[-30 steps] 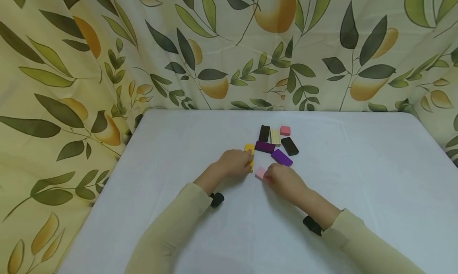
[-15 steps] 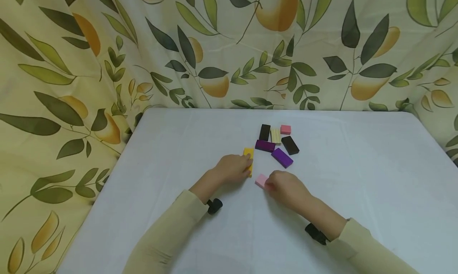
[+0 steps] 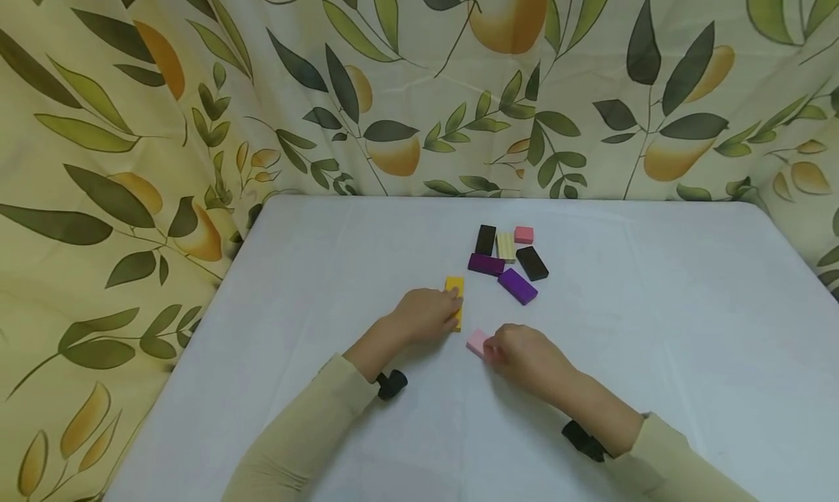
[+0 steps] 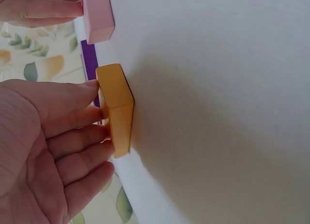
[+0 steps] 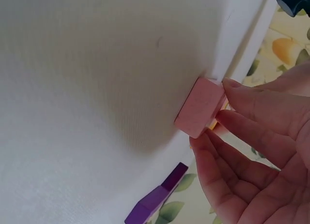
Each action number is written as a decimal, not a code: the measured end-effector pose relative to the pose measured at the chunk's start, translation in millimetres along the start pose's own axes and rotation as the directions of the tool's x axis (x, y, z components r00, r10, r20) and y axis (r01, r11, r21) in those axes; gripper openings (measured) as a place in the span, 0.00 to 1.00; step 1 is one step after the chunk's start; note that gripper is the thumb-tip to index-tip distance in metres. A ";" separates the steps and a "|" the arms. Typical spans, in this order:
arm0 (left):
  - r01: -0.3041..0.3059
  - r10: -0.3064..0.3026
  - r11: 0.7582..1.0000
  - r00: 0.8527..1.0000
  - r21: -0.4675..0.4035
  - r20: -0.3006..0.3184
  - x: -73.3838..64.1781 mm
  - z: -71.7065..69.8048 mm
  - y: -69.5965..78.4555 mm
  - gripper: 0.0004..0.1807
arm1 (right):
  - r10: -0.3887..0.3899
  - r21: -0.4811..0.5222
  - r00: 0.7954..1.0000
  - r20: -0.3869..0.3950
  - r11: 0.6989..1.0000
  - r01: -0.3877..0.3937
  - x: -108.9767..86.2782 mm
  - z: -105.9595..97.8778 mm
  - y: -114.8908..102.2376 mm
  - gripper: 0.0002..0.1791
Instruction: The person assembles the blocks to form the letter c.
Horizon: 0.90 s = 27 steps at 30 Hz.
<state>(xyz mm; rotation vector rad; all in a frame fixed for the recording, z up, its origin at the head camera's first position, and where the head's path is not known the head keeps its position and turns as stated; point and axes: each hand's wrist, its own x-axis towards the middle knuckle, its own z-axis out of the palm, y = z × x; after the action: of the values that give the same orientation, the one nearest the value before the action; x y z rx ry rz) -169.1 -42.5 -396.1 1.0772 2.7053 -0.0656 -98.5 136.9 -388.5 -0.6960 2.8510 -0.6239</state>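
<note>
Eight blocks noted on the white table (image 3: 668, 305), seen from where I stand; twelve o'clock taken as its far edge.

Left hand (image 3: 424, 317): fingers extended, thumb and fingertips resting against the yellow block (image 4: 120, 105), not wrapped round it. Long side of the block runs nearly twelve to six.

Right hand (image 3: 529, 355): gripping the pink block (image 5: 200, 107), pinched at its edges between thumb and fingers. Whether the block clears the table: cannot tell. Yellow block lies at eleven o'clock from the pink one, near but apart.

Remaining six form a loose cluster at one o'clock from the pink block. Taking the cream block (image 3: 506, 247), ridged, as centre: dark block (image 3: 486, 240) between nine and ten, just beside; coral block (image 3: 524, 234), short, at two; black block (image 3: 532, 263) at four, slanted; plum block (image 3: 486, 264) at eight, touching or nearly so; purple block (image 3: 518, 286) between five and six, slanted.

Pale sleeves (image 3: 295, 436) on both arms; a small black device (image 3: 392, 385) under each wrist. Curtain (image 3: 419, 108) printed with leaves and fruit, beyond the table at twelve.
</note>
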 end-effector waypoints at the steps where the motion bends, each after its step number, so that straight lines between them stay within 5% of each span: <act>1: 0.001 -0.001 1.000 1.000 -0.001 0.000 -0.4 -0.2 0.6 0.21 | -0.006 -0.002 1.000 0.001 1.000 0.006 -0.8 0.0 -0.2 0.08; 27: 0.027 -0.028 0.998 0.999 -0.051 -0.021 -9.6 0.8 6.0 0.19 | -0.061 0.042 0.998 0.014 0.997 0.060 -3.2 11.8 -15.3 0.07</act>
<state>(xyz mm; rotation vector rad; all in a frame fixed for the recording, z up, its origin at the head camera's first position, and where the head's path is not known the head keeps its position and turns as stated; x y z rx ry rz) -158.1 -44.6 -394.4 1.0328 2.7256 0.0105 -86.7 121.8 -392.5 -0.7797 2.8034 -0.6813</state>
